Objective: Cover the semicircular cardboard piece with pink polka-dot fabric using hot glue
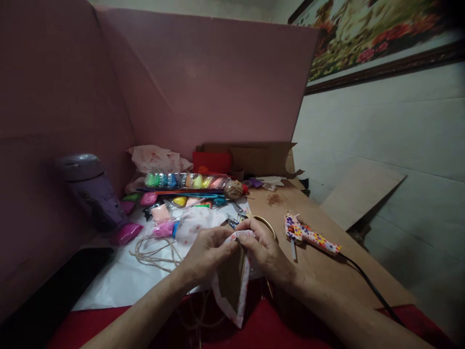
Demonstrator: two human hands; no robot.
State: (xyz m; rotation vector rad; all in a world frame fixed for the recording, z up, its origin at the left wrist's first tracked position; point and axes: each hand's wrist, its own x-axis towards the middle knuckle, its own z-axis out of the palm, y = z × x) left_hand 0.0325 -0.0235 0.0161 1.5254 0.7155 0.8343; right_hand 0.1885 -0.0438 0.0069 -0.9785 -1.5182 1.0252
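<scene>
Both my hands pinch the upper edge of a cardboard piece (231,277) whose rim is wrapped in white patterned fabric (232,314). My left hand (209,252) grips the fabric-edged cardboard from the left, thumb and fingers pressed together. From the right, my right hand (267,249) pinches the same folded edge. Just behind my fingers lie scissors (232,222) and a round golden hoop (267,223), partly hidden by my right hand. A bunched patterned cloth (194,223) sits beyond my left hand. Loose twine (154,254) lies to the left.
A flowered glue gun (310,235) with a black cord rests on the brown board at right. Colourful clay packs (185,181) and a twine ball (233,189) stand further back. A purple bottle (90,194) is at left, near a dark flat object (65,281).
</scene>
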